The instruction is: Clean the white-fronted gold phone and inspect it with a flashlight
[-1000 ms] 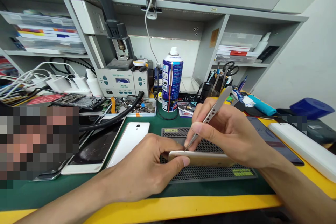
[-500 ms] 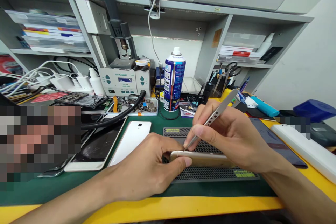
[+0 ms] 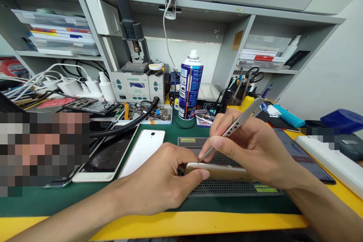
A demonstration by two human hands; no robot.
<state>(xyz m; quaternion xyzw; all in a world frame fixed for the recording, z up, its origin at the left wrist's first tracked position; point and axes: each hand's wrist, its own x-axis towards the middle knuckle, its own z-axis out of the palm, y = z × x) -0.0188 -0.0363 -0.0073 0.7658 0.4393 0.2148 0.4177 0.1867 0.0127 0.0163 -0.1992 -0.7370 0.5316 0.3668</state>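
My left hand [image 3: 167,177] grips one end of a gold phone [image 3: 224,174], thumb on its back and fingers behind it. The phone is tipped up on its long edge, so its upper side edge faces me. In my right hand [image 3: 244,147] is a pair of silver tweezers [image 3: 241,121], slanting down to the left. Their tip meets the phone's upper edge close to my left fingers. What lies right at the tip is too small to make out. Beneath the phone lies a dark honeycomb-patterned mat [image 3: 227,189].
A white phone [image 3: 144,147] and a larger white-framed phone [image 3: 104,159] lie left of my hands. Behind stand a blue spray can [image 3: 191,87], a tray of small parts [image 3: 167,115] and a grey hot-air station [image 3: 136,87]. A black hose [image 3: 124,130] crosses the left side.
The whole view has shifted slightly, with the scene moving a little to the right. Hands, tweezers and phone keep nearly the same position relative to each other.
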